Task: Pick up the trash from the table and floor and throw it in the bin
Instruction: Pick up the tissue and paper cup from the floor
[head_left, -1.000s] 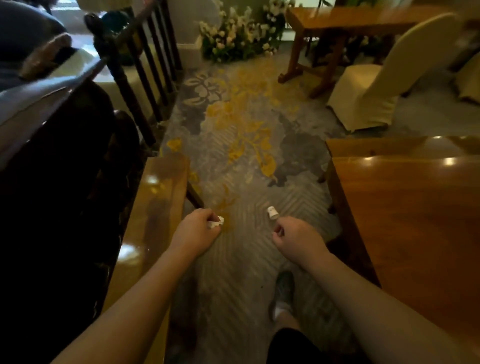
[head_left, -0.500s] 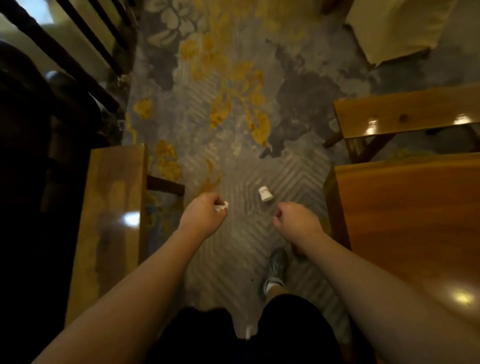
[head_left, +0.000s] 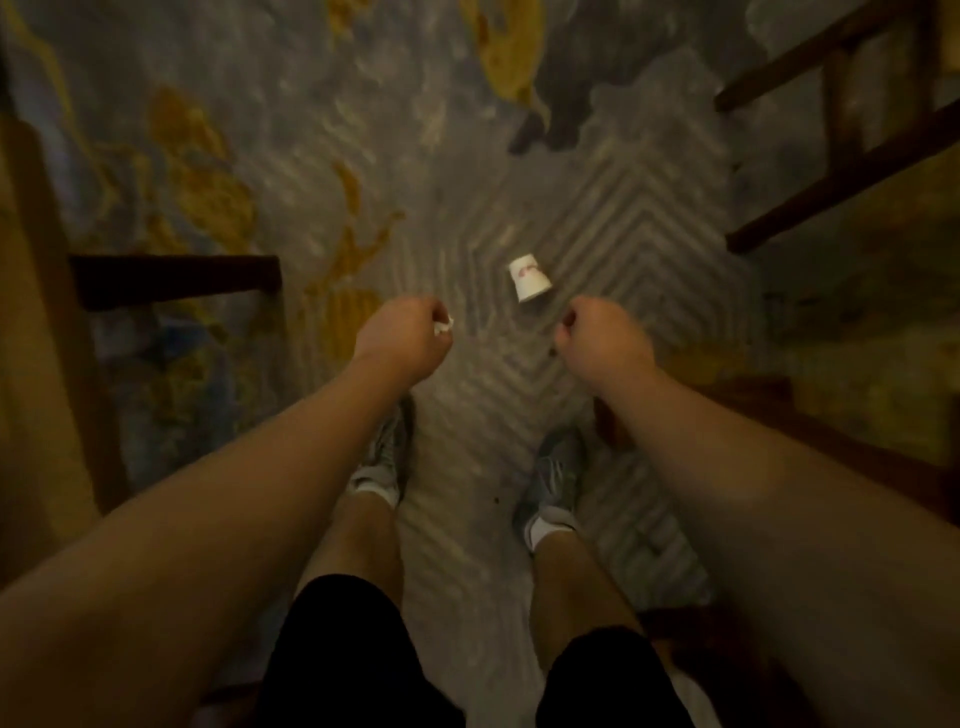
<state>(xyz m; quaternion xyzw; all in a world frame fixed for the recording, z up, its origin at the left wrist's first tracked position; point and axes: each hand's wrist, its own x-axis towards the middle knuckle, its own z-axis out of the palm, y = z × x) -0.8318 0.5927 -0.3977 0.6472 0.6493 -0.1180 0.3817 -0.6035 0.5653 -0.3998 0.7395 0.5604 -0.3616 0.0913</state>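
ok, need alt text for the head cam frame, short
Looking straight down, a small white paper cup lies on its side on patterned carpet, just ahead of the person's two closed hands. The left hand grips a scrap of white paper; the right hand is a fist, contents unseen. Sneakers and wooden furniture frame the view.

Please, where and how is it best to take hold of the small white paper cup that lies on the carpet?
Probably best around its side wall, from above. The small white paper cup with a red print lies tipped on the grey patterned carpet, its wider end toward the person, so the wall is exposed. The right hand is nearest and looks free; the left hand already holds a crumpled white scrap.
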